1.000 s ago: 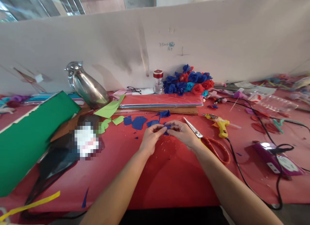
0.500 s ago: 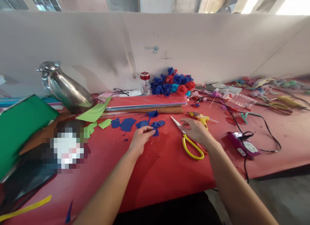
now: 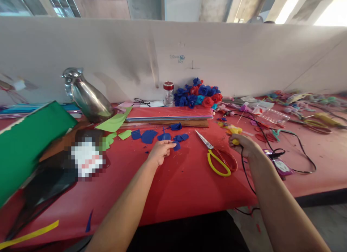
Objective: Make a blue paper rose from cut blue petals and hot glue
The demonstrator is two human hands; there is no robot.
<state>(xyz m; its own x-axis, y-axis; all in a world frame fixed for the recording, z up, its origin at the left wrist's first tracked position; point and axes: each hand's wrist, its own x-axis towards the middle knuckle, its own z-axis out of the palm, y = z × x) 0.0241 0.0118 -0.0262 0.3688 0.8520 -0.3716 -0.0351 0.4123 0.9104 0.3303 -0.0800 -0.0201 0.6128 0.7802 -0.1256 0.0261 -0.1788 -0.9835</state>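
My left hand (image 3: 160, 151) rests on the red table cover (image 3: 184, 183) with its fingers pinched on a small blue paper piece (image 3: 176, 146). Several more blue paper petals (image 3: 148, 136) lie just behind it. My right hand (image 3: 242, 145) is closed round the handle of a yellow glue gun (image 3: 231, 130), whose black cord (image 3: 245, 172) runs down past my wrist. Scissors with one yellow and one red handle loop (image 3: 217, 158) lie between my two hands, blades pointing away.
A stack of coloured paper sheets (image 3: 168, 114) and a pile of blue and red paper flowers (image 3: 197, 94) sit at the back by a small jar (image 3: 168, 93). A steel jug (image 3: 86, 98) and green sheet (image 3: 27, 143) are left. A purple power strip (image 3: 280, 166) and cables lie right.
My right hand let go of the blue piece, moved right past the scissors and closed on the glue gun. My left hand kept the blue piece and stayed nearly in place.
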